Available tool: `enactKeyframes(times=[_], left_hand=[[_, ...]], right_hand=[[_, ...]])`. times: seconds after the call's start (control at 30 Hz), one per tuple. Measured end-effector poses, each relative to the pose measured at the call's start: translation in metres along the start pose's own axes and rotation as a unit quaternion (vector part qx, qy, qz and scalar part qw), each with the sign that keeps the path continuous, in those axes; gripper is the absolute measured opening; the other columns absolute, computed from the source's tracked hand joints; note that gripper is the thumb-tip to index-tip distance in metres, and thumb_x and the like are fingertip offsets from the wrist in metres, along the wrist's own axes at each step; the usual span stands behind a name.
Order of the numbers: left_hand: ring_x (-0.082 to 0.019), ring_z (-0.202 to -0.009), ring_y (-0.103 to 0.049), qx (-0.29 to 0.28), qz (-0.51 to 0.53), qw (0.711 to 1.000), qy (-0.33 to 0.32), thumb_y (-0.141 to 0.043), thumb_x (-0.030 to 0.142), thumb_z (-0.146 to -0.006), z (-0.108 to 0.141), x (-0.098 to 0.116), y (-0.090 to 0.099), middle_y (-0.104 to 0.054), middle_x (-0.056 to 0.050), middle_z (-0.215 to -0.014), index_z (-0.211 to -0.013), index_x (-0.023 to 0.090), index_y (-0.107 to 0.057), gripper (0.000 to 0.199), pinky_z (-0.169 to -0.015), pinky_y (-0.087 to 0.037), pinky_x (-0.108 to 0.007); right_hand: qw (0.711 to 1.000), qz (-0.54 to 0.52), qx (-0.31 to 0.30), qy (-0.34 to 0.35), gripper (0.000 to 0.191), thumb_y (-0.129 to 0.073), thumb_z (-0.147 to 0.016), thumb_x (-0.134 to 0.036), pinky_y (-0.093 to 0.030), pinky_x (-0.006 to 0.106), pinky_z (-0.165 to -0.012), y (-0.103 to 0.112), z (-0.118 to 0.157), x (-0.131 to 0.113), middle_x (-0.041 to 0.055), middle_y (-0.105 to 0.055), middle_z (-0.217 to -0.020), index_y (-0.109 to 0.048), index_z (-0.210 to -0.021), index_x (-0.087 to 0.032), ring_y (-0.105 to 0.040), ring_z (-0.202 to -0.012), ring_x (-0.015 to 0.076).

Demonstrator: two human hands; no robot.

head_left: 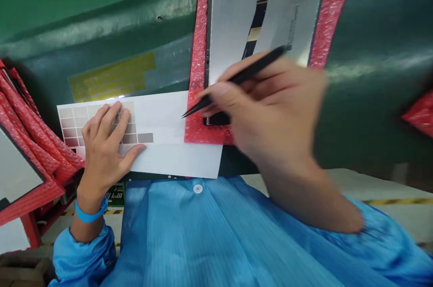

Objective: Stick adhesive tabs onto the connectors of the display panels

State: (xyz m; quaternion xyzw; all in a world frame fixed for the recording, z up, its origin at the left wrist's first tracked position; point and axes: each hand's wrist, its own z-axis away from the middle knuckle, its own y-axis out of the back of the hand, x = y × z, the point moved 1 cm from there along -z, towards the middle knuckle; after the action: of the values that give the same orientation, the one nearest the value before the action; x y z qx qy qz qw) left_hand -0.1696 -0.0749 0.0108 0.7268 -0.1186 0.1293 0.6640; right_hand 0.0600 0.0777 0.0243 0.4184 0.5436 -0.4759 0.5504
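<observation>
My left hand (104, 142) lies flat with its fingers apart on a white sheet (169, 158). Grey rectangular stickers (145, 138) sit in rows on that sheet, partly under my fingers. A pair of black tweezers (250, 69) is gripped in my right hand (274, 111), tips pointing left above the sheet's right part. The tips look close together, and I see nothing between them. Behind my right hand is a silver display panel (233, 16) on pink bubble wrap (198, 52). A dark ribbon cable (259, 14) runs down the panel, its lower end hidden by my hand.
Yellow strips (115, 75) under clear film lie on the green mat (84, 2) beyond the sheet. At the left, more pink bubble wrap (30, 129) is stacked by another panel (16, 169). A pink wrap corner (421, 113) shows at the right edge.
</observation>
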Motion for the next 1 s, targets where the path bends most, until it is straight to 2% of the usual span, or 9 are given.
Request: enactKeyframes(times=[0.07,0.13,0.23,0.4,0.7,0.8,1.0], left_hand=[[-0.043,-0.157,-0.045,-0.003,-0.007,1.0,0.003,-0.072,0.061,-0.097,0.006,-0.003,-0.003,-0.05,-0.014,-0.17,-0.165,0.031,-0.046,0.079,-0.123,-0.035,-0.057],[-0.042,-0.157,-0.045,-0.004,-0.006,1.0,0.002,-0.071,0.062,-0.097,0.008,0.0,-0.007,-0.05,-0.013,-0.17,-0.165,0.032,-0.045,0.079,-0.123,-0.034,-0.056],[-0.042,-0.158,-0.044,-0.007,0.003,1.0,-0.003,-0.072,0.062,-0.096,0.006,0.004,-0.01,-0.049,-0.013,-0.171,-0.165,0.031,-0.044,0.08,-0.123,-0.032,-0.056],[-0.045,-0.159,-0.042,-0.011,0.018,1.0,0.005,-0.073,0.059,-0.094,0.004,0.003,-0.01,-0.046,-0.014,-0.172,-0.164,0.031,-0.045,0.08,-0.124,-0.031,-0.061],[-0.039,-0.162,-0.039,-0.025,0.017,0.999,0.029,-0.071,0.061,-0.095,0.002,0.007,-0.009,-0.046,-0.006,-0.173,-0.163,0.039,-0.045,0.076,-0.126,-0.032,-0.064],[-0.038,-0.162,-0.038,-0.029,0.018,0.999,0.031,-0.071,0.061,-0.094,0.002,0.008,-0.008,-0.045,-0.007,-0.173,-0.163,0.038,-0.046,0.077,-0.128,-0.03,-0.063],[-0.04,-0.166,-0.03,-0.061,0.039,0.996,0.058,-0.067,0.065,-0.095,0.001,0.01,-0.006,-0.041,-0.005,-0.176,-0.164,0.036,-0.046,0.078,-0.132,-0.022,-0.062]], right_hand=[[0.995,0.01,-0.096,-0.027,0.02,-0.093,-0.082,-0.027,-0.058,0.029,-0.055,-0.023,0.011,0.006,-0.0018,-0.073,-0.076,-0.073,-0.084,-0.025,-0.069,-0.062,0.0155],[0.99,0.026,-0.135,-0.036,0.025,-0.095,-0.083,-0.033,-0.057,0.029,-0.057,-0.037,0.018,0.015,-0.0023,-0.072,-0.078,-0.071,-0.083,-0.025,-0.068,-0.063,0.015],[0.99,0.058,-0.13,-0.02,0.026,-0.094,-0.084,-0.037,-0.055,0.03,-0.058,-0.043,0.022,0.023,-0.002,-0.071,-0.079,-0.07,-0.082,-0.025,-0.067,-0.065,0.0153],[0.986,0.089,-0.138,-0.024,0.029,-0.093,-0.085,-0.042,-0.056,0.031,-0.059,-0.04,0.018,0.022,-0.0024,-0.072,-0.079,-0.07,-0.083,-0.026,-0.066,-0.064,0.0155],[0.978,0.089,-0.181,-0.061,0.035,-0.094,-0.084,-0.048,-0.06,0.033,-0.06,-0.041,0.01,0.02,-0.0014,-0.072,-0.075,-0.068,-0.08,-0.025,-0.071,-0.068,0.0189],[0.975,0.084,-0.196,-0.067,0.036,-0.095,-0.083,-0.049,-0.061,0.032,-0.06,-0.041,0.009,0.019,-0.0011,-0.072,-0.074,-0.069,-0.079,-0.025,-0.071,-0.067,0.019],[0.981,0.093,-0.169,-0.035,0.04,-0.092,-0.085,-0.055,-0.062,0.029,-0.061,-0.036,0.01,0.024,-0.0009,-0.072,-0.079,-0.068,-0.086,-0.024,-0.073,-0.071,0.0179]])
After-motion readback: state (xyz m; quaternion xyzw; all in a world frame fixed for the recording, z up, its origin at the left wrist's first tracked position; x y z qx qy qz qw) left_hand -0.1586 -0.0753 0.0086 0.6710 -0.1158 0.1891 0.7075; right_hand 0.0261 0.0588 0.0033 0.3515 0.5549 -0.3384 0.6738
